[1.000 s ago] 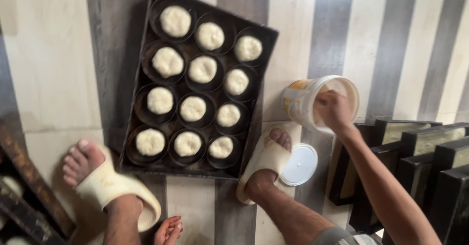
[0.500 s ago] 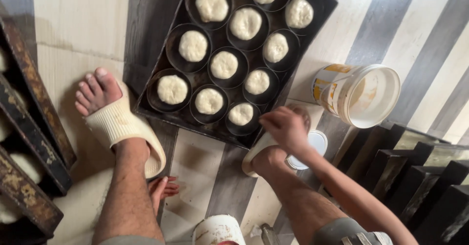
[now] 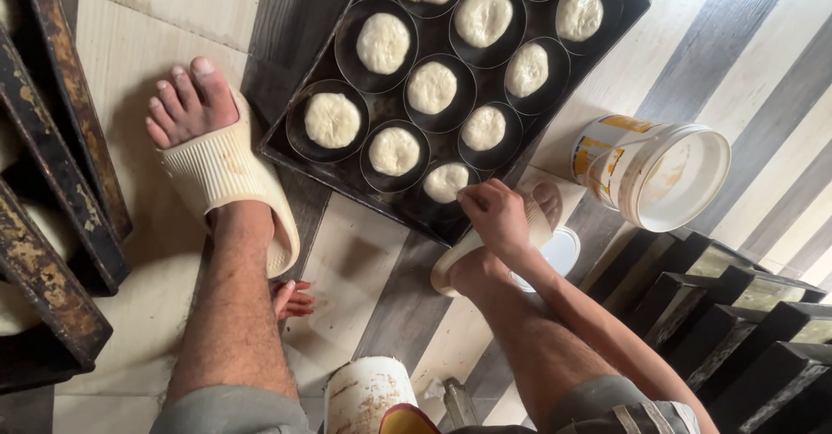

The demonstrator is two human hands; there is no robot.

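Right hand [image 3: 496,216] at centre, grip pinched at tray [image 3: 295,152] edge near dough [image 3: 447,182]; left hand [image 3: 293,299] lower left, grip indiscernible.

Bakery floor: dough rounds [image 3: 407,87] in dark baking tray [image 3: 347,178], stacked tins [image 3: 737,313].

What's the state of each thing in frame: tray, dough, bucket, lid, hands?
baking tray: flat on floor, cups filled
dough rounds: one per cup, unbaked
white bucket: on its side, open, looks empty
white lid: off, flat on floor
right hand: fingers bent, at tray's near edge
left hand: mostly hidden behind leg
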